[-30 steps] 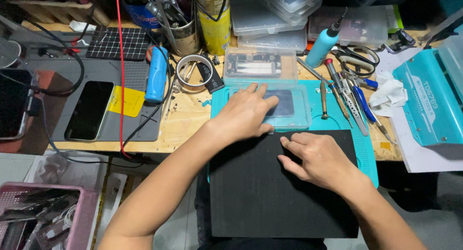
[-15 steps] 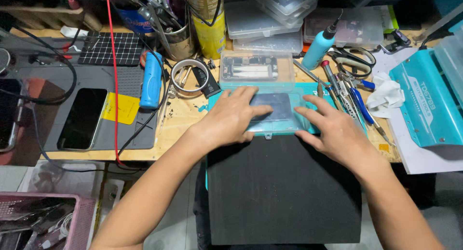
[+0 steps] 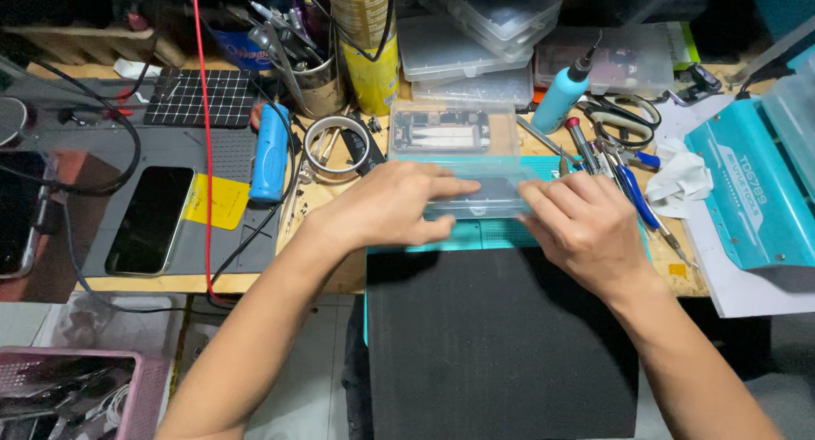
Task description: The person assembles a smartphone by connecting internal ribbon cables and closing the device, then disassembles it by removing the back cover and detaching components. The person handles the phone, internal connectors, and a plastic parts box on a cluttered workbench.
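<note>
A shallow clear plastic case [image 3: 480,196] with a dark phone part inside lies on the teal cutting mat [image 3: 501,234]. My left hand [image 3: 386,207] rests on its left end, fingers over the lid. My right hand [image 3: 586,228] grips its right end. Just behind stands a second clear case [image 3: 452,133] holding an opened phone body. A large black foam pad [image 3: 501,347] covers the mat's near part.
A phone [image 3: 151,219] lies on the grey work mat at left, beside a yellow note and a blue cylinder [image 3: 270,151]. A tape roll [image 3: 333,143], tool cup, yellow can, stacked clear boxes, a blue bottle [image 3: 560,99], screwdrivers, scissors and a teal machine [image 3: 747,194] crowd the bench.
Both hands have moved up the mat onto the clear case. My right hand left the black pad and took the case's right end.
</note>
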Demonstrator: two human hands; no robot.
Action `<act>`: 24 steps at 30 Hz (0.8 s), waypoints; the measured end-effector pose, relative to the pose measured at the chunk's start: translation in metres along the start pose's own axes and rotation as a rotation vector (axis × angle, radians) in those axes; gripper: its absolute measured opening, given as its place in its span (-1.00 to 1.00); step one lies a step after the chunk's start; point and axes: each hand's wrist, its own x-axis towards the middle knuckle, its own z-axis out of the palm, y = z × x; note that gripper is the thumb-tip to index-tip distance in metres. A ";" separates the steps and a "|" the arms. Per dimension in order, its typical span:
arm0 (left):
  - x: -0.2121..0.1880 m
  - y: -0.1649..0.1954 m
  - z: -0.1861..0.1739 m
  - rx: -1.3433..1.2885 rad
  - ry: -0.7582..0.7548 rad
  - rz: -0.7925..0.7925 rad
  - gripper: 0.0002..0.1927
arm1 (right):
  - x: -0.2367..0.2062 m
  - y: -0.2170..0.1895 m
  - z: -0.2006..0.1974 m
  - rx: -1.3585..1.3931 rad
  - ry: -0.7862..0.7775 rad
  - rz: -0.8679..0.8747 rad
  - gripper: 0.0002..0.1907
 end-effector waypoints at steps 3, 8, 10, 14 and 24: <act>-0.004 0.008 0.008 0.053 0.130 -0.003 -0.48 | 0.006 0.002 -0.003 0.015 0.008 0.015 -0.62; -0.005 0.006 0.009 0.022 0.241 0.024 -0.58 | 0.017 -0.008 -0.007 0.079 0.160 -0.033 -0.59; -0.003 0.004 0.009 0.016 0.245 0.028 -0.60 | 0.021 -0.017 -0.004 0.085 0.197 -0.079 -0.55; 0.001 0.001 0.009 0.024 0.186 -0.045 -0.62 | 0.031 -0.025 0.009 0.120 0.214 -0.125 -0.65; 0.008 -0.011 0.000 0.053 0.151 -0.045 -0.61 | 0.030 -0.023 0.032 0.078 0.348 -0.152 -0.67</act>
